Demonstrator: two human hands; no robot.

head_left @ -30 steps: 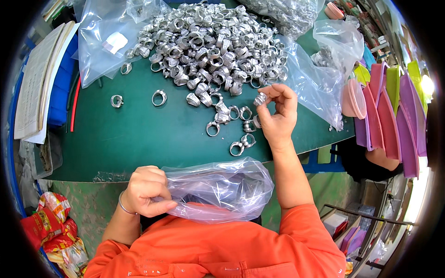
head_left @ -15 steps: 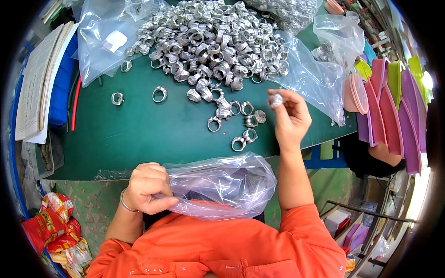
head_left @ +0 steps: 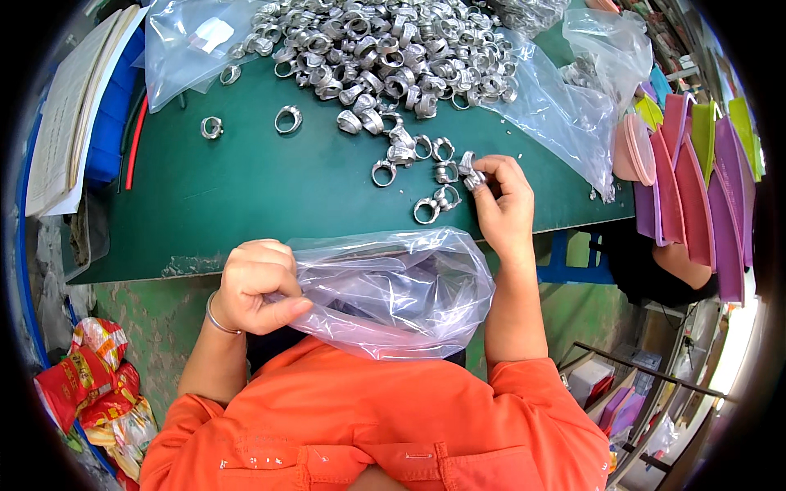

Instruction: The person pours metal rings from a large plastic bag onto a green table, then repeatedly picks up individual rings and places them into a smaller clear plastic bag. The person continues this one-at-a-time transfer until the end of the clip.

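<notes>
My left hand is closed on the rim of a clear plastic bag, which lies across my lap below the table edge with its mouth spread. My right hand pinches a silver metal ring between thumb and fingers, low over the table. That ring touches or nearly touches another metal ring beside the fingertips. Left of it, several loose metal rings lie in a small cluster. A big heap of similar rings covers the far part of the table. What is inside the bag is unclear.
Flat plastic bags lie on the green table at the far left and right. Papers and a blue bin stand at the left edge. Pink, purple and green trays hang at the right. Red packets sit lower left.
My view has shifted, so the table sits higher in the picture. My right hand has moved left and brought its ring against or close to the loose ring. My left hand keeps its hold.
</notes>
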